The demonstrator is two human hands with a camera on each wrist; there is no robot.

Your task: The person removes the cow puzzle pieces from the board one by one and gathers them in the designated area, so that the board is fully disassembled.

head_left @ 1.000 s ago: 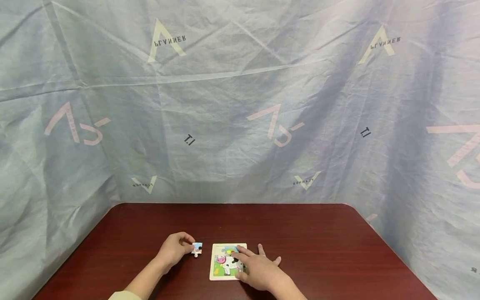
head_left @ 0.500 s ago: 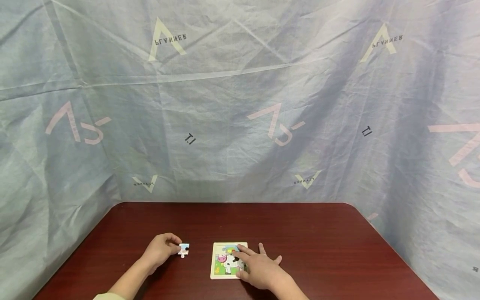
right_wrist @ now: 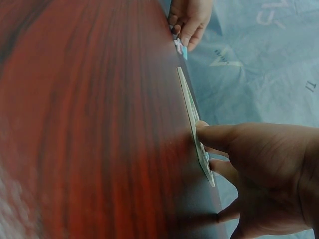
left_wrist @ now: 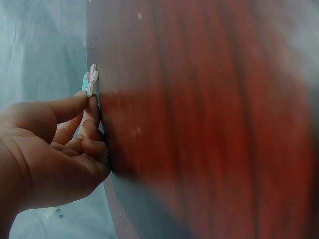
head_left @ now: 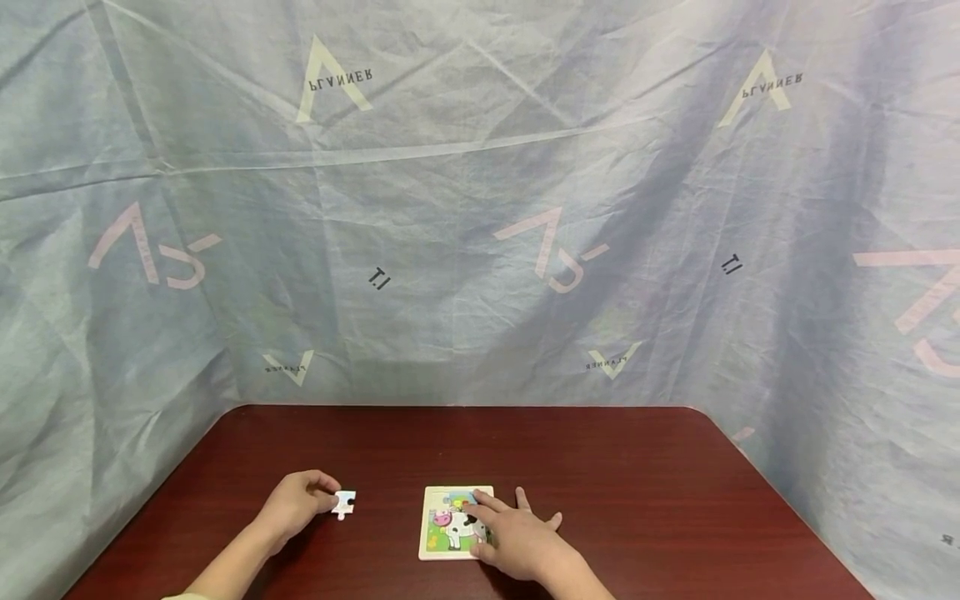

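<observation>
Between thumb and fingers my left hand [head_left: 294, 507] pinches a small jigsaw piece [head_left: 344, 503] by its left edge, near the tabletop. In the left wrist view the same puzzle piece [left_wrist: 90, 80] stands out past the thumb tip. A square puzzle board [head_left: 442, 553] with a cow picture and a pale frame lies flat to the right. My right hand [head_left: 519, 537] rests on the board's right side with its fingers spread, covering part of the picture. The right wrist view shows the puzzle board [right_wrist: 187, 94] edge-on under the right hand [right_wrist: 264, 174].
The dark red wooden table [head_left: 637, 483] has rounded far corners. Behind it and along both sides hangs a grey printed cloth [head_left: 450, 250].
My left hand has moved left, away from the board, carrying the jigsaw piece with it. The right hand and the puzzle board have stayed in place.
</observation>
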